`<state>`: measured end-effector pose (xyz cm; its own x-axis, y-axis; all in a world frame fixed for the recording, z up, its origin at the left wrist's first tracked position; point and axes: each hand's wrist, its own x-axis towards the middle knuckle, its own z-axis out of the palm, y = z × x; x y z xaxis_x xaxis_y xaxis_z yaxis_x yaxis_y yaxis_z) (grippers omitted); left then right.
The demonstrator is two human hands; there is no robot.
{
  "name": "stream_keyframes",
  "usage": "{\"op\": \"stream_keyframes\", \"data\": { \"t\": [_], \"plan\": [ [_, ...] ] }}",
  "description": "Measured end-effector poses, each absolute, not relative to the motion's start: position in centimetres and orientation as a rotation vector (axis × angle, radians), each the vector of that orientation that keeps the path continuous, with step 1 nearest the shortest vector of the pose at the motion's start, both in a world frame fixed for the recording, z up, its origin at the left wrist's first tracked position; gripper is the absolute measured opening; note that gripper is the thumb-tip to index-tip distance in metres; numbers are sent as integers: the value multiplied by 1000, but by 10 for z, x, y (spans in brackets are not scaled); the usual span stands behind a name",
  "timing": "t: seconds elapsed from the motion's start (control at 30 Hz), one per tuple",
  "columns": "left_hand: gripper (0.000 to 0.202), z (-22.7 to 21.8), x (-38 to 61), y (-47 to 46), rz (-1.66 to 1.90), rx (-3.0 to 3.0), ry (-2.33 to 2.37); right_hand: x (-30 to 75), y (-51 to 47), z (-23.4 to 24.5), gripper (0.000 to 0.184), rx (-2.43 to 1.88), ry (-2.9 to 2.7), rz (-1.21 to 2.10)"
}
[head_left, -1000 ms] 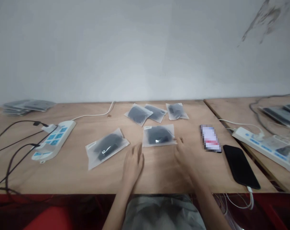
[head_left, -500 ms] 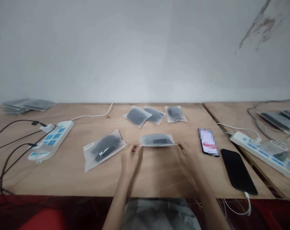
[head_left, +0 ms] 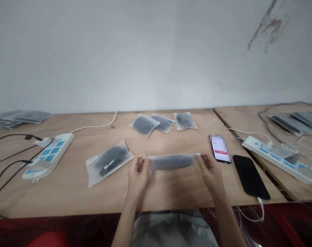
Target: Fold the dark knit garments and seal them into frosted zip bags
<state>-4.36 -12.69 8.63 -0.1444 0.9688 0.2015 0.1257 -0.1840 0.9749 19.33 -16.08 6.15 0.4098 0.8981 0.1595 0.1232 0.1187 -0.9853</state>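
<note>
Both hands (head_left: pixel 139 169) pinch a frosted pouch (head_left: pixel 171 161), seemingly lifted flat.

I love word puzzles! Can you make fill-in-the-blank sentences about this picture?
The left hand and right hand hold one frosted bag by its two ___.
Straight behind it, ___ more bags lie in a row.
Just right of the hands lie ___ phones.
Missing words: ends; three; two.
</note>
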Motion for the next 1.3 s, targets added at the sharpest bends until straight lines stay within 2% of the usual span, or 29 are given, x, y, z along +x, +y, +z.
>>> {"op": "stream_keyframes", "data": {
  "t": [0.27,0.5,0.7,0.83,1.1,1.3],
  "plan": [
    [32,60,-27,-126,1312,1214,1338,175,-157,46,43,-1497,-905,673],
    [28,59,-25,-125,1402,1254,1573,173,-156,42,41,-1556,-919,665],
    [32,55,-31,-122,1415,1270,1657,173,-155,50,46,-1381,-858,929],
    [32,52,-35,-122,1420,1257,1663,172,-156,41,40,-1291,-883,1059],
    [31,47,-33,-122,1435,1284,1639,168,-150,20,42,-1361,-837,947],
    [28,50,-29,-124,1449,1301,1635,167,-151,22,40,-1404,-799,926]
  ]
}}
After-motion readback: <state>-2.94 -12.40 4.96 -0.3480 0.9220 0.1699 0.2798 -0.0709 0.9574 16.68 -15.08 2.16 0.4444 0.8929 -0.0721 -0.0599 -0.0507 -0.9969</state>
